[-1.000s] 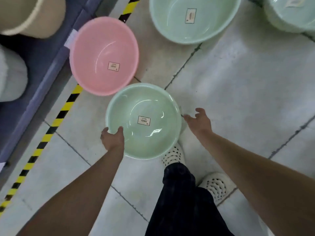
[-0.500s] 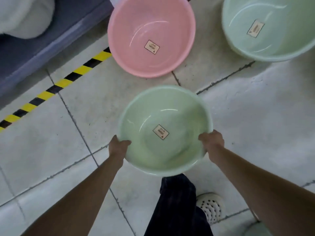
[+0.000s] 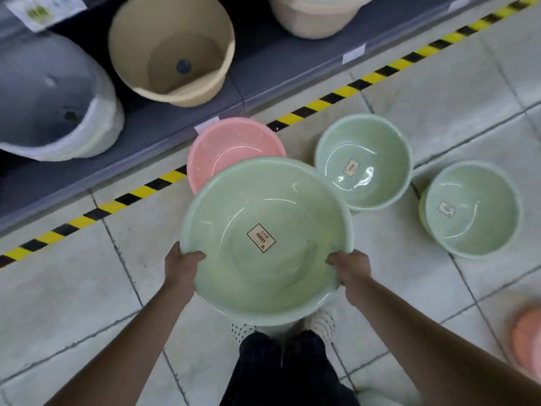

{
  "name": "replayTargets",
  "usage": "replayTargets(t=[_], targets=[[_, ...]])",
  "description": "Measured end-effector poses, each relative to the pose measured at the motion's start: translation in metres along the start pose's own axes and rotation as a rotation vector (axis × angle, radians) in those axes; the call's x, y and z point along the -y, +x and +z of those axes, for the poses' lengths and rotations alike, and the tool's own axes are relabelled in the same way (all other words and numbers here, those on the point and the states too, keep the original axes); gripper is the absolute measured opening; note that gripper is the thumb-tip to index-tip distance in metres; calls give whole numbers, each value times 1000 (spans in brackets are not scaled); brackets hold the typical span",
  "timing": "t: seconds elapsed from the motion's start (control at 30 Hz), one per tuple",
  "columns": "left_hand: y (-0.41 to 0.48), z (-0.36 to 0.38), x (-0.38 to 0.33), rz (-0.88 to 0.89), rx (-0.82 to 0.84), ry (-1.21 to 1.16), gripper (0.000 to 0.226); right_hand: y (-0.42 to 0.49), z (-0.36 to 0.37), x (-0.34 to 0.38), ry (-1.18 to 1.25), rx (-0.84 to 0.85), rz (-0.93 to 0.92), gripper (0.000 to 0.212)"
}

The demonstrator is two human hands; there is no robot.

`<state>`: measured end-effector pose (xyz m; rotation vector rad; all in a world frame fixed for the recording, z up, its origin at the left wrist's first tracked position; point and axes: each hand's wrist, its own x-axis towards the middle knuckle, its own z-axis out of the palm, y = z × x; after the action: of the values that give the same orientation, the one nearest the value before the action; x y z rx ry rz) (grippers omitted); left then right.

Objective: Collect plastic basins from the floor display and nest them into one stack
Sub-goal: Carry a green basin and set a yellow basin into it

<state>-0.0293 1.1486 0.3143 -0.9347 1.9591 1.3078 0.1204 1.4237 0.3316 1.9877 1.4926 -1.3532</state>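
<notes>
both hands [image 3: 183, 266] [image 3: 349, 269] clamped on green basin [image 3: 263, 200] rim, arms outstretched

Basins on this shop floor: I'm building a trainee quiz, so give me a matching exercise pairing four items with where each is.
1 large green basin
2 pink basin
3 beige bucket
4 rightmost green basin

A on the shelf
B on the floor, partly hidden
C gripped by left hand and right hand
D on the floor, fully visible

Pairs: 1-C, 2-B, 3-A, 4-D
</notes>
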Motion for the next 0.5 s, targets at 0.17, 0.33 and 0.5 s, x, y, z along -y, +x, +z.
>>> replayTargets(t=[0.17, 0.33, 0.5], targets=[[27, 21, -59, 21, -49, -59, 32, 22, 9, 83, -52, 45, -75, 20], [107, 46, -87, 73, -116, -8, 37, 82, 59, 134, -107, 70, -117, 22], [203, 64, -80, 147, -138, 77, 36, 153, 133, 152, -204, 78, -190, 26]])
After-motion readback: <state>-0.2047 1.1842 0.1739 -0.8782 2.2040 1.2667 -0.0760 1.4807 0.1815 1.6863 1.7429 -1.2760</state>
